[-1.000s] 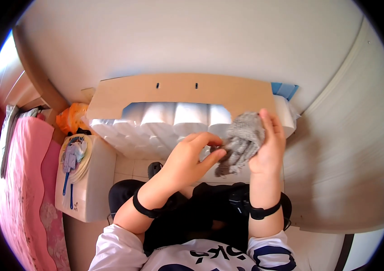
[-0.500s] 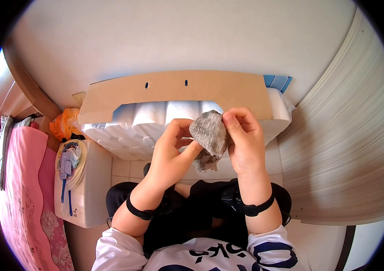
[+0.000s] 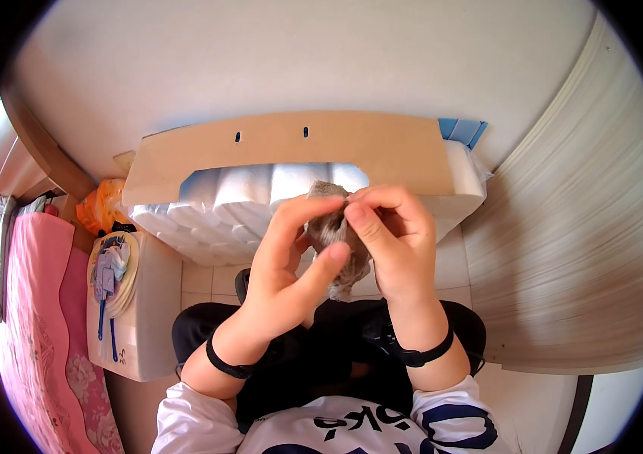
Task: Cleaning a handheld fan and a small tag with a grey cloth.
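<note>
A crumpled grey-brown knitted cloth, like a sock (image 3: 329, 229), hangs between my two hands at chest height. My left hand (image 3: 280, 261) is closed around its left side, with the index finger reaching across the top edge and the thumb against the front. At the upper right edge, my right hand (image 3: 403, 238) pinches the fabric between thumb and fingers. The fingertips of both hands almost meet there. Below them, the cloth's loose lower end dangles. Part of the cloth is hidden behind my fingers.
Beyond my hands stand white plastic-wrapped rolls (image 3: 242, 189) with a brown cardboard sheet (image 3: 382, 151) against the wall. To the left are a white box (image 3: 156, 303) with blue-handled items on it, an orange bag (image 3: 102, 204) and a pink bedspread (image 3: 34, 287). A wood-grain panel (image 3: 563, 250) is at right.
The cloth has gone from spread flat to bunched and partly opened. My left index finger has moved up and across to its top edge, close to my right fingertips.
</note>
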A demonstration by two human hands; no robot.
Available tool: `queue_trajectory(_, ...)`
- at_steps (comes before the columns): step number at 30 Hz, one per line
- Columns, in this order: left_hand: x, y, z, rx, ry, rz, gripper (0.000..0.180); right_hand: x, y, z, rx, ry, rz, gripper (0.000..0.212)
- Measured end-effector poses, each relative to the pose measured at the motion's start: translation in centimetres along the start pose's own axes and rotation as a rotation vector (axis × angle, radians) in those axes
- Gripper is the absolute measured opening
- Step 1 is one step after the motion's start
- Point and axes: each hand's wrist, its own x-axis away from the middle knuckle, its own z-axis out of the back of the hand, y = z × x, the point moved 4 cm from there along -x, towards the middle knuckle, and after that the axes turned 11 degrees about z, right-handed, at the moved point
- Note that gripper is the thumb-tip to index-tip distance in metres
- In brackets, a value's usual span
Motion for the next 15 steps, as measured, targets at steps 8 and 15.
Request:
queue_trajectory(8,-0.1,1.0,0.4,-0.069,0.155,-0.092,0.023,0.0,-0.7,-0.6,0.234,-0.04,0.268,0.012)
queue_trajectory(15,0.4,1.8,1.2,-0.107,0.194,-0.123,0.023,0.1,-1.3,-1.3,0.276,-0.01,0.389,0.017)
